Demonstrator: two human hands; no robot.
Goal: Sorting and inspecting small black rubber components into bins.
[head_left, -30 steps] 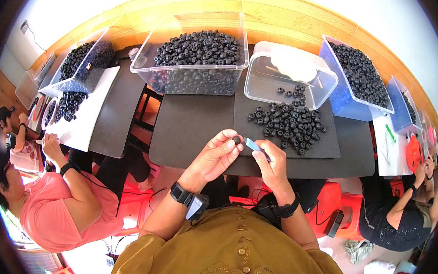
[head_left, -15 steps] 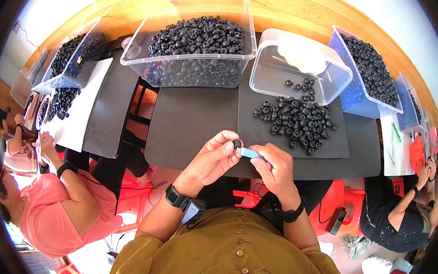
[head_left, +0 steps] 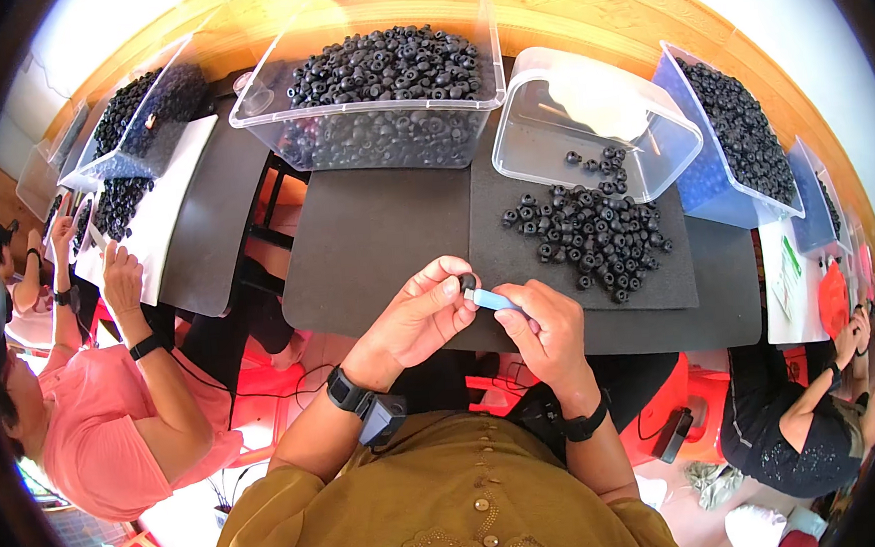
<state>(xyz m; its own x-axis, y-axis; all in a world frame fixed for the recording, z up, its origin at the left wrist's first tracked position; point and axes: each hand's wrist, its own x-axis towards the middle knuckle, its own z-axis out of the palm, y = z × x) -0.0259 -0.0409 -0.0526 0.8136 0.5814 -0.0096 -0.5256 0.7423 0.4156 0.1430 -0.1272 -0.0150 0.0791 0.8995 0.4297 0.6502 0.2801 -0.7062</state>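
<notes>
Just pinching a black bead (head_left: 466, 282) at the fingertips of left hand (head_left: 415, 320), plus gripping a blue tool (head_left: 489, 299) right by it in right hand (head_left: 549, 333).

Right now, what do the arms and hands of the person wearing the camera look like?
The left hand and right hand wear no gloves. Loose mustard-brown sleeves end well short of the wristbands. The left wristband is black and watch-like, with a boxy grey-blue device beside it. The right wristband is plain black.
</notes>
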